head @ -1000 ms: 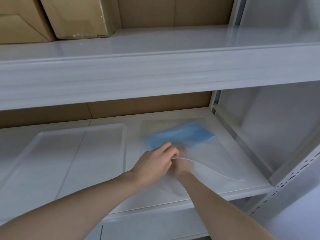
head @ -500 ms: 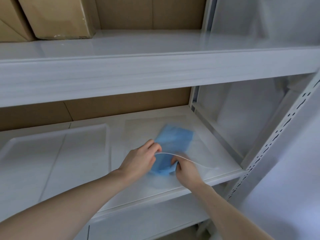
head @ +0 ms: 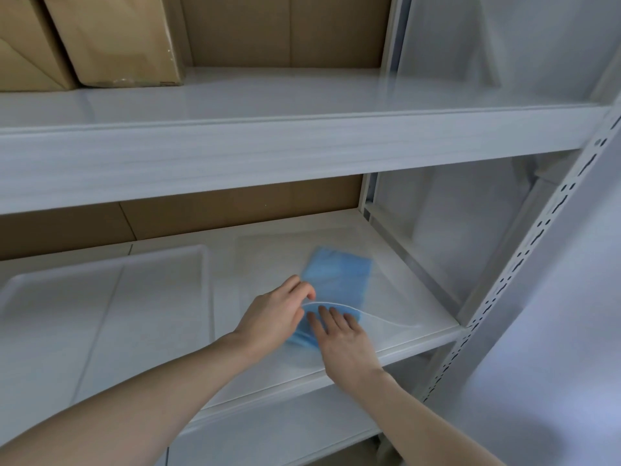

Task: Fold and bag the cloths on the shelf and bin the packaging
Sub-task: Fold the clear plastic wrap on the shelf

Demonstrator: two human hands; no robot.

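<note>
Sliding one folded blue cloth [head: 337,280] into one clear plastic bag [head: 386,297] on the white shelf [head: 336,371].

Left hand [head: 274,319] pinches the bag's raised mouth edge; right hand [head: 342,339] lies flat on the cloth, fingers straight — near the right. One white tray [head: 107,280] sits left; two cardboard boxes [head: 117,38] above — glossy metal shelving.

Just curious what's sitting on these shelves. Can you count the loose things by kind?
Blue cloth: 1
Clear bag: 1
White tray: 1
Cardboard boxes: 2
Total: 5
</note>
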